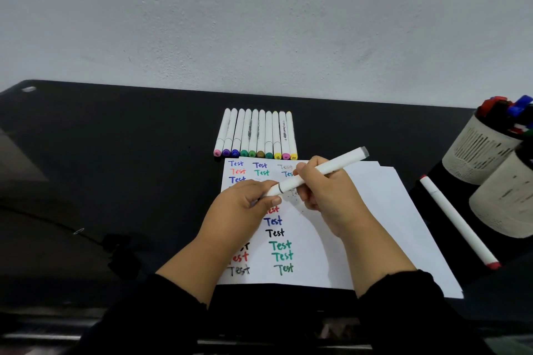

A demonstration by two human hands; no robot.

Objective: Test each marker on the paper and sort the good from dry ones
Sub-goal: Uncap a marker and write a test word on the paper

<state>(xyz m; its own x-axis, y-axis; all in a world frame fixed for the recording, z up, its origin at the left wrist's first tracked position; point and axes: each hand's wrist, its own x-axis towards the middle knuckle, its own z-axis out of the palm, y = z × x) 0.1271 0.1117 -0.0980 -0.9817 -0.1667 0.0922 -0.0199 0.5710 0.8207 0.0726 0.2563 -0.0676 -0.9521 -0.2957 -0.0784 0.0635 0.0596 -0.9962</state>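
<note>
The right hand [326, 196] is gripping the barrel of a white marker [320, 173], its grey end angling up past the knuckles; the left hand [245, 202] is pinching the near end by its fingers [271, 192] — seemingly the cap; both are hovering over the paper [369, 210], just above a faint grey "Test" under the fingertips; better to be pulling or seating the cap straight along the barrel, not twisting sideways — judging that pale mark before choosing a pile
</note>
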